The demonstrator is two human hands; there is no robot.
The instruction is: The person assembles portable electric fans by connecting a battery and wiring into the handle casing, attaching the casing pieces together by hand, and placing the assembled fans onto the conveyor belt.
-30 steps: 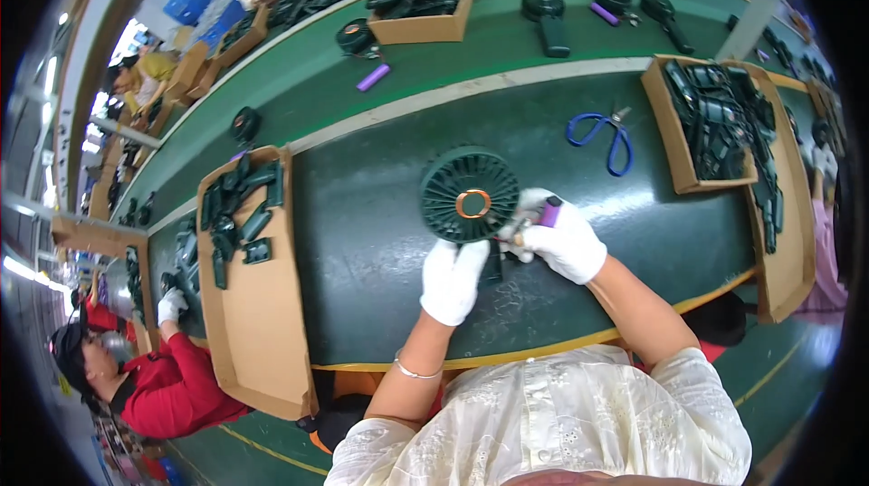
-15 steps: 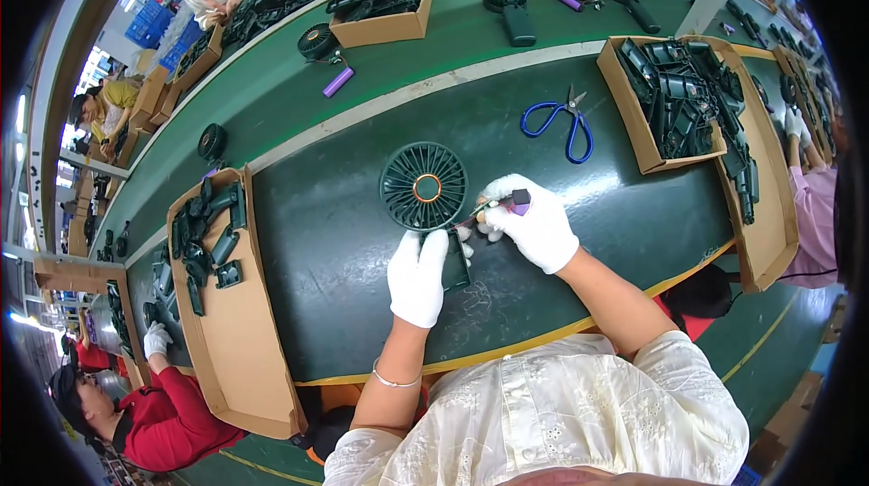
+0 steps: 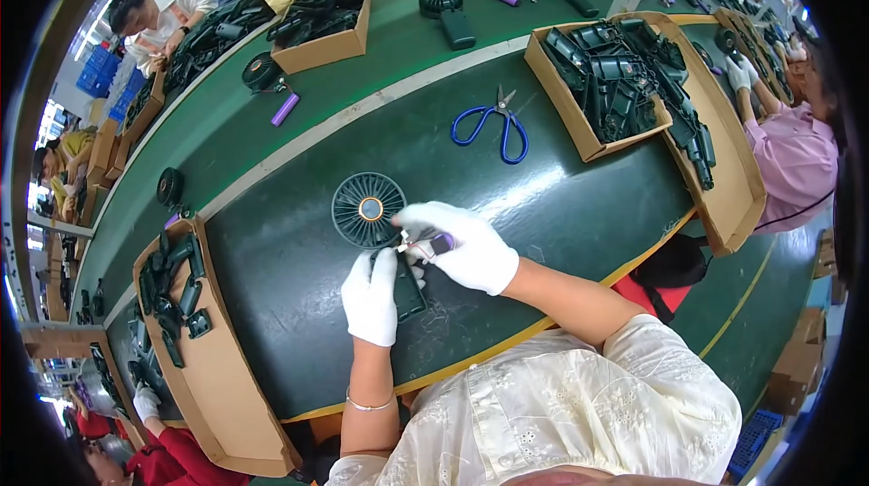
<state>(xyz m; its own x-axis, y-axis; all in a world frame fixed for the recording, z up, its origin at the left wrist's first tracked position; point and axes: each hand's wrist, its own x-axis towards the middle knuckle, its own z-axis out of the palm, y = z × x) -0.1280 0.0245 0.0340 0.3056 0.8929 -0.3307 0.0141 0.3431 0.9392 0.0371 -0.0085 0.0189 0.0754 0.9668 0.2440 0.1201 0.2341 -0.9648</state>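
Observation:
A dark green handheld fan [image 3: 353, 218] with a round slatted head and a copper-coloured ring lies on the green worktop. My white-gloved left hand [image 3: 369, 298] is closed around its handle, just below the head. My right hand [image 3: 469, 249], also gloved in white, pinches a purple battery [image 3: 442, 243] with its dark end showing, beside the top of the handle. Thin wires and a small pale part show between the two hands. The inside of the handle is mostly hidden by my fingers.
Blue-handled scissors [image 3: 491, 128] lie beyond my right hand. A cardboard box [image 3: 588, 144] of dark plastic parts stands at the right, a shallow carton [image 3: 222, 368] with more at the left. Across the metal strip, fans and purple batteries lie on the conveyor [image 3: 389, 56]. Co-workers sit around.
The view has swung, so the whole bench appears shifted left. My right hand has come closer to the fan head, its fingertips now at the head's lower right edge. My left hand keeps its hold.

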